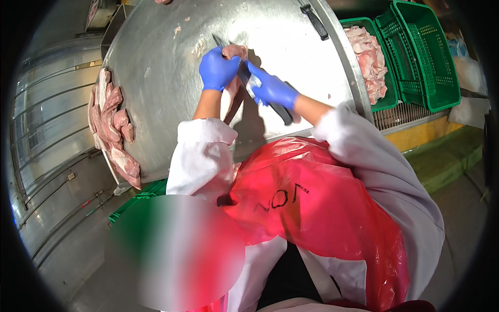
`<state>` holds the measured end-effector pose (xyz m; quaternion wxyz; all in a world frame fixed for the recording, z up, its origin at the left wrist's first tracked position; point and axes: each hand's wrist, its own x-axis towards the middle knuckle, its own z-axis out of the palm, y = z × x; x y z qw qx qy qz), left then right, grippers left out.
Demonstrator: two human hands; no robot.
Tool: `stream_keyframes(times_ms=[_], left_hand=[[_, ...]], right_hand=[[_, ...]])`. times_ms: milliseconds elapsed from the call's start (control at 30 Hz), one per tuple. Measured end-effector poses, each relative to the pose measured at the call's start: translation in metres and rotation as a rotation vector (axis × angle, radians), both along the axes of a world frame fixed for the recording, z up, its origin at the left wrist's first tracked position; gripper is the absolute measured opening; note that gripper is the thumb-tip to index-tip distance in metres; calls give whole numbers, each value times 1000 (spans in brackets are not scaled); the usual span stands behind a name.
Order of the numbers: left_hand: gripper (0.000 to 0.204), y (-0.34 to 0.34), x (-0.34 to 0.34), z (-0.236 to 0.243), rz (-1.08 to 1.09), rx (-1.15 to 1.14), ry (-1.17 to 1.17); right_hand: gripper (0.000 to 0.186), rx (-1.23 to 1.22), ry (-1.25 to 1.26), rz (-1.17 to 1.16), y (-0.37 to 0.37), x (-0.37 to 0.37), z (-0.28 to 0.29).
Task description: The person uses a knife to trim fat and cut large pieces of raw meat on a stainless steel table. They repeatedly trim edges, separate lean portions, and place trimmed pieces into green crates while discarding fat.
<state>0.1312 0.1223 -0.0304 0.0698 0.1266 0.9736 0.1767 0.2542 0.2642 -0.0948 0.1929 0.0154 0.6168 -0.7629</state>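
My left hand [219,68], in a blue glove, is closed on a long strip of pale pink meat [232,101] on the metal table. One end of the strip sticks out past my fingers; the rest hangs toward me beside my wrist. My right hand [273,87], also gloved in blue, grips a knife [282,114] whose black handle juts out below the palm. Its blade slants up and left against the meat, partly covered by my left hand, and a dark tip shows beyond that hand. My right index finger stretches toward the meat.
Several meat strips [112,117] lie piled along the table's left edge. Another black-handled knife [315,23] rests at the far right of the metal table [156,67]. Beyond the right rim stand a green crate of pale meat pieces [369,65] and another green crate [423,57].
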Motion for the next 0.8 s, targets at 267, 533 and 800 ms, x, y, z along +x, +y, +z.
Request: stream_keyframes(times_ms=[267,533,800], left_hand=[[50,-46,-39,-20,47,287,-128],[39,-52,-40,13,67,698,-365],[25,-81,-49,15,222,1077,-554]], right_hand=[[83,107,-39,239,2,42,19],[79,287,186,218,-21,-24,-5],[73,349,253,264,-38,-44,-9]])
